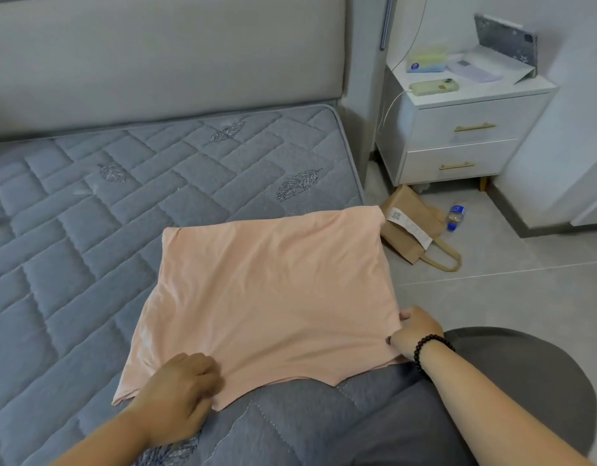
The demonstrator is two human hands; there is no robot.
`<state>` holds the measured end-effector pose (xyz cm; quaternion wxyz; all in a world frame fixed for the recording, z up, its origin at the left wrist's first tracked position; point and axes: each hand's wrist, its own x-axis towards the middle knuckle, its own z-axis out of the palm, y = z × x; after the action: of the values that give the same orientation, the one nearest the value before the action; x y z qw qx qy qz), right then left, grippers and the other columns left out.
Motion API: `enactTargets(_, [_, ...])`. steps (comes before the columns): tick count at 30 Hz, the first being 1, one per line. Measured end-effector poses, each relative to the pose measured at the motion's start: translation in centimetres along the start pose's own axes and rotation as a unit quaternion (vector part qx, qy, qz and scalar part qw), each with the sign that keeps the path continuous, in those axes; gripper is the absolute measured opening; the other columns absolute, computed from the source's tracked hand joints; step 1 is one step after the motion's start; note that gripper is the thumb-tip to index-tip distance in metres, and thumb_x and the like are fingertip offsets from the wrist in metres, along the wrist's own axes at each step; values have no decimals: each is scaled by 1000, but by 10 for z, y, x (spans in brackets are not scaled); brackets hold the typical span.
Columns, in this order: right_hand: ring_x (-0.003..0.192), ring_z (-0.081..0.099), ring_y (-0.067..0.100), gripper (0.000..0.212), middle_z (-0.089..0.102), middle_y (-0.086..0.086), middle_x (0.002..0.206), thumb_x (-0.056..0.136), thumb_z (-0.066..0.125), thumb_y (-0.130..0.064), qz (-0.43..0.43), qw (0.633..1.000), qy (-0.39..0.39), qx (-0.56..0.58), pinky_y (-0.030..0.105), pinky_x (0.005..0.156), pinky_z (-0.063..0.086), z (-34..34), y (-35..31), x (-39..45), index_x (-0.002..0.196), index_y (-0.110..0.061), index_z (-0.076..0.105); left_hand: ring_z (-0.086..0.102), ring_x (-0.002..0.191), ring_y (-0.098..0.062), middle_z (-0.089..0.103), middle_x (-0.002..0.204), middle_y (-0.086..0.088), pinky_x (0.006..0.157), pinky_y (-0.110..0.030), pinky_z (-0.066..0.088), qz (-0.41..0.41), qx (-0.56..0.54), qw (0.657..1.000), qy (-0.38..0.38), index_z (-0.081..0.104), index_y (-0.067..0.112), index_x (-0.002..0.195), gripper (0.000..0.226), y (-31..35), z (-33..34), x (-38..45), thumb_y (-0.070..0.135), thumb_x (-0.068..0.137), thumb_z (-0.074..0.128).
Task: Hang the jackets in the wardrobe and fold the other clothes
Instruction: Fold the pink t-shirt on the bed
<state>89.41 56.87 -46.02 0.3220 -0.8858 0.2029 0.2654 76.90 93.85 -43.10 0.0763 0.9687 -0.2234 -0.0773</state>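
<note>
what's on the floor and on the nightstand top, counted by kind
Floor:
paper bag: 1
water bottle: 1
Nightstand top:
phone: 1
tissue pack: 1
tablet in folding case: 1
flat purple item, kind unclear: 1
Total: 6

Under the left hand (179,395) and right hand (416,332) lies a peach garment (270,290) of thin, matt, smooth cloth on a quilted, stitched grey fabric mattress (88,210), while beyond the right hand a matt brown paper bag (408,227) rests on smooth, faintly sheened floor tiles (498,284).
</note>
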Motion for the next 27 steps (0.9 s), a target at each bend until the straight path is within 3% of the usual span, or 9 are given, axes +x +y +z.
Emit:
enactTargets(3, [86,50,18,31,56,2,97,78,69,-11,10,1000,-20,4,21,70,40,-4,1,5,105,-12,55,59,57,-13,62,73,10,50,-18,43,-17,-12,1000,11,68,23,73,21,18,-9,47,23,73,48])
enactTargets(5, [75,53,16,18,59,0,85,75,71,-15,14,999,-23,32,22,58,40,-5,0,10,87,-9,58,65,73,-16,66,91,8,61,-22,48,-51,-54,997,13,72,19,94,24,35,-11,92,15,83,50])
enactTargets(7, [66,52,15,26,56,-1,71,76,75,-24,18,996,-25,86,22,51,37,-6,-2,13,66,-13,54,62,89,-16,62,108,7,75,-26,47,-85,-116,990,13,65,19,115,28,53,-9,144,13,92,50])
enactTargets(9, [71,56,19,38,55,1,72,77,75,-36,14,995,-16,101,26,55,41,-7,-6,16,60,-19,46,57,89,-13,58,115,7,78,-24,44,-103,-173,979,21,56,21,125,32,73,-8,197,16,94,49])
enactTargets(12, [108,54,30,48,52,12,116,72,77,-45,23,996,19,86,34,84,49,-4,-12,23,98,-12,54,58,92,-14,54,126,3,86,-29,47,-128,-225,965,46,44,21,135,42,101,-8,272,24,94,52])
enactTargets(15, [121,47,31,75,42,11,134,74,78,-38,35,990,13,138,39,96,47,-4,-15,33,129,-7,38,55,114,-29,40,140,-6,92,-40,46,-189,-205,960,27,30,15,141,62,122,-1,338,43,92,53])
enactTargets(19, [123,48,29,87,44,9,138,71,78,-41,73,986,-54,139,39,99,46,-4,-8,47,138,-9,33,52,116,-33,30,143,-11,84,-39,44,-276,-78,958,-27,26,7,139,88,139,12,395,65,81,58])
enactTargets(22, [125,48,27,97,45,7,141,66,80,-44,103,966,-122,202,32,97,45,-5,-1,56,144,-12,32,40,131,-35,1,159,-15,100,-41,39,-313,4,945,-95,-4,-3,149,114,145,22,416,63,82,59])
enactTargets(27, [129,46,24,106,41,5,146,60,82,-40,106,948,-177,241,31,98,43,-8,6,69,147,-12,27,33,137,-36,9,157,-27,99,-40,41,-290,159,935,-130,-1,-7,149,88,155,35,426,39,95,52])
